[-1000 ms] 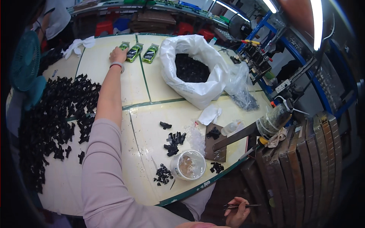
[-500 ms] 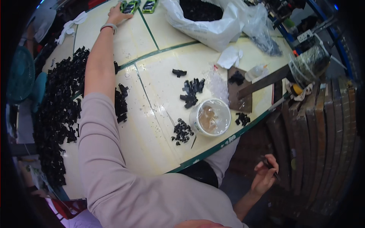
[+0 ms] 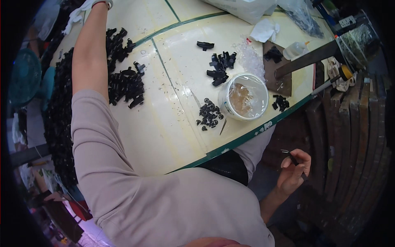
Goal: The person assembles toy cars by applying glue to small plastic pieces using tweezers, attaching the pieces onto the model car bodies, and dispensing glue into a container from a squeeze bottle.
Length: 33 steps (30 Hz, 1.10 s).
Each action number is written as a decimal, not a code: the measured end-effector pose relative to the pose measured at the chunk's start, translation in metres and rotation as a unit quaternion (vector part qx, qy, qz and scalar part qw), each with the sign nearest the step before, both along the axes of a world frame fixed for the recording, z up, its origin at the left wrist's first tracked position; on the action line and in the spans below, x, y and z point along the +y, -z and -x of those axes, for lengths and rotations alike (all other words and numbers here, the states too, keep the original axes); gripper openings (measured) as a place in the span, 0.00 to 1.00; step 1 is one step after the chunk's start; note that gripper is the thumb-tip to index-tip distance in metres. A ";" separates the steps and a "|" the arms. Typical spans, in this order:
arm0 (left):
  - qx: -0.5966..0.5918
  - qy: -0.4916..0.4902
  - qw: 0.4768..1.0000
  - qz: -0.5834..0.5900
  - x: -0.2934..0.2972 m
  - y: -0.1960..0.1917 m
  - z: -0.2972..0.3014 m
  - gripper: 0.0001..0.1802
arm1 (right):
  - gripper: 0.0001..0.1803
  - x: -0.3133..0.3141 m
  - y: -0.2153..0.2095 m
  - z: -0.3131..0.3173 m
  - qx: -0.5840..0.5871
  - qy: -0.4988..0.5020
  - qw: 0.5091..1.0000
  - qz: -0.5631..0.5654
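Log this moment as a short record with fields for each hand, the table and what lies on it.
left hand: out of view past the top edge; forearm stretched across the table
right hand: below the table edge, holding a thin dark tool
table: pale yellow top, green edging
near edge: round tub covered with clear film; small black parts beside it
far left: big heap of black parts

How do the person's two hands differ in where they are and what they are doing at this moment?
The right hand is off the table, below its green edge, and pinches a thin dark tool; the left hand is out of the picture at the top, so what it holds cannot be told. The left forearm stretches far across the table past the black parts, while the right arm is bent close to the body. Both forearms are bare below pushed-up sleeves.
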<state>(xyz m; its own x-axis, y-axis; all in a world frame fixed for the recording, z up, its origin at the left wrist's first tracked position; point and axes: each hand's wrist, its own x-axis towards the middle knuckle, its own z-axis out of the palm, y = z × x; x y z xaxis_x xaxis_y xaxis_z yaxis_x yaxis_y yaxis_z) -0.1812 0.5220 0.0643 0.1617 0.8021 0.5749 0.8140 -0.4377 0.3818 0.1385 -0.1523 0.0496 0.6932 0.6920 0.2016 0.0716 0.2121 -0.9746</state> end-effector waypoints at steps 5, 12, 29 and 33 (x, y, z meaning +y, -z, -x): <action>0.089 0.188 0.976 -0.068 -0.105 -0.078 0.009 0.38 | 0.10 0.042 -0.033 0.020 -0.132 -0.093 0.987 0.007; 0.028 0.596 0.802 0.039 -0.448 -0.117 -0.071 0.33 | 0.08 0.077 -0.107 0.042 -0.134 -0.277 0.951 0.039; 0.043 0.238 0.964 -0.108 -0.579 -0.152 0.131 0.06 | 0.06 0.107 -0.201 0.205 -0.485 -0.459 0.743 -0.054; -0.002 0.190 0.966 -0.172 -0.597 -0.137 0.179 0.08 | 0.09 0.102 -0.221 0.284 -0.727 -0.363 0.530 -0.242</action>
